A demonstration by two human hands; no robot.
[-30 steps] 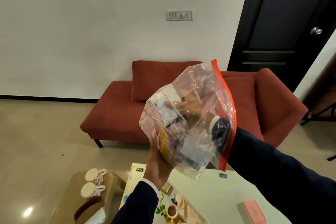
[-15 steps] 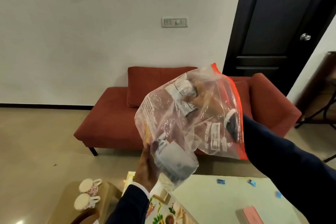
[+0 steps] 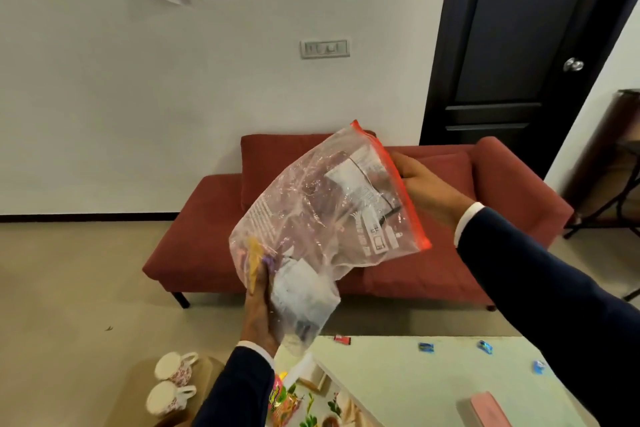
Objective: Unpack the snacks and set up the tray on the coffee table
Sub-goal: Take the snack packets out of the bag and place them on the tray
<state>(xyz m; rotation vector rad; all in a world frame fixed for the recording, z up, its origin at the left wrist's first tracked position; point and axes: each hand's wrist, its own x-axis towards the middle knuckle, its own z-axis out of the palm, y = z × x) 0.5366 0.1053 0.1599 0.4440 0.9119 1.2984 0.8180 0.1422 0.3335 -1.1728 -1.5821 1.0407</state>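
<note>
Left hand [image 3: 258, 308] is gripping the bag [image 3: 325, 229] from beneath at its bottom corner, fingers closed on plastic and on the packets [image 3: 301, 298] bunched there. Right hand [image 3: 427, 187] is closing on the orange zip edge [image 3: 394, 191] at the upper end; thumb is visible against the seal, the fingers behind are hidden, so I cannot tell how firm that hold is. Bag is hanging in mid-air, tilted, mouth up and to the right, above the near end of the table [image 3: 415, 378]. Tray [image 3: 311, 409] is lying partly under the table edge. Candies [image 3: 426, 347] are lying loose on the tabletop.

Risks, judged:
- weight is sitting low; if the left hand is loosening, the bag is likely dropping onto the cups [image 3: 173, 381] below.
- tipping the mouth down too fast is likely spilling packets past the table onto the floor.
- thin film is possibly slipping or tearing.
</note>
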